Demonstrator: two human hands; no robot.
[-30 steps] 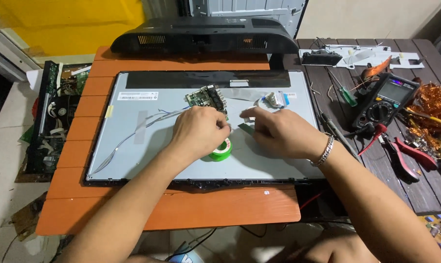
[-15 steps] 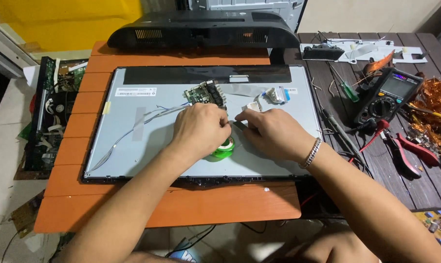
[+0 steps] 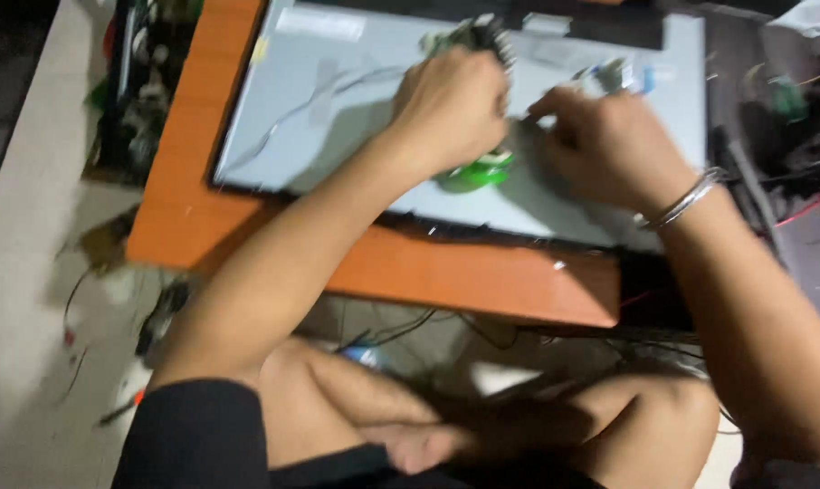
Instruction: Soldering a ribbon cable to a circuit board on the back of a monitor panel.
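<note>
Both hands work close together on a grey panel [image 3: 338, 100] on an orange table [image 3: 482, 272]. Left hand [image 3: 451, 109] is curled shut over a green tape roll [image 3: 478, 170]; right hand [image 3: 609, 136] pinches something small, blurred. Keeping the roll pressed flat should steady the work.

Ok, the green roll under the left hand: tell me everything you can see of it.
The green roll looks like a small ring of bright green tape, glossy, with a paler centre. The frame is blurred, so finer detail cannot be told. It lies flat on the grey back of the display panel, near the panel's lower edge. The left hand is closed just above it and covers its upper part; whether the hand presses on it is unclear. The right hand sits beside it, apart from it.
</note>
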